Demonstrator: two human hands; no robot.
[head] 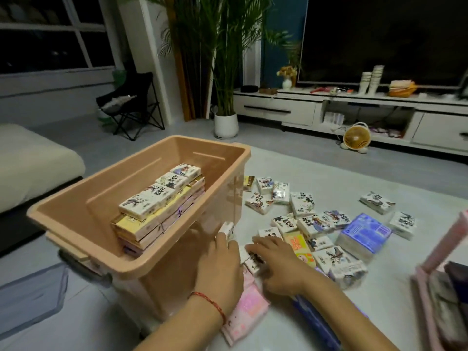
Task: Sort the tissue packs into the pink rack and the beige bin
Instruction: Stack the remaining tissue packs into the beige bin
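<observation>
Beige bin (106, 196): centre left of frame, partly filled; stacked packs (162, 198) in layers against its right wall, left half bare.

Loose packs (304, 219): scattered on the pale floor, centre right, some overlapping; large blue pack (364, 231) among them; pink pack (248, 310) at lower centre, partly under the wrists.

Pink rack (435, 249): right edge of frame, blurred; contents not readable.

Left hand (222, 264): lower centre, beside the bin's near corner, fingers curled round a white pack (228, 230) held upright.

Right hand (273, 262): just beside the left, fingers bent down over a printed pack (253, 259), apparently pinching it.

Risks, as judged: several small slick packs gathered at once, likely to slip and drop back into the pile; stack in bin tall and one-sided, liable to topple or slide if a pack lands on its edge; similar wrappers, easy to send to the wrong container.
</observation>
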